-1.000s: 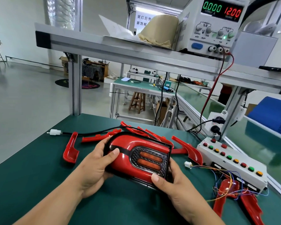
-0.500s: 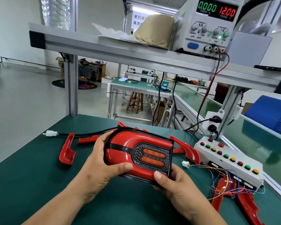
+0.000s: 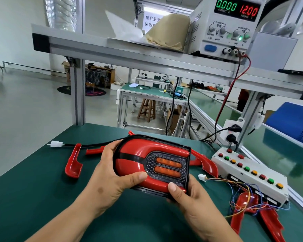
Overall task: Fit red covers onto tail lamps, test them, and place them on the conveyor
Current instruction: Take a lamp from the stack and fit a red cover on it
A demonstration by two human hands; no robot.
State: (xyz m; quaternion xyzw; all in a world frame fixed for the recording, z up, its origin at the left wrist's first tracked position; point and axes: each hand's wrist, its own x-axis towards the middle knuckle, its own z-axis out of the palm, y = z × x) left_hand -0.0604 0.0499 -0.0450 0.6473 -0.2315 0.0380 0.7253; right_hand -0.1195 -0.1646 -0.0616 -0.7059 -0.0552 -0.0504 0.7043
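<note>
Tail lamp point(image 3: 166, 165) held above the worktop point(image 3: 33, 198), just left of the button box point(image 3: 252, 173). Left hand point(image 3: 110, 175) wraps its rounded end and right hand point(image 3: 189, 196) pinches the lower corner. Both thumbs press the red cover point(image 3: 135, 149), likely seating it.

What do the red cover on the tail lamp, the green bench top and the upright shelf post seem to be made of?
Red cover on the tail lamp: glossy moulded plastic, judging by sharp highlights along its curves. Bench top: matte dark green, likely a rubber or vinyl mat; it shows little glare. Shelf post: silvery with a lengthwise groove, probably satin extruded aluminium.
</note>
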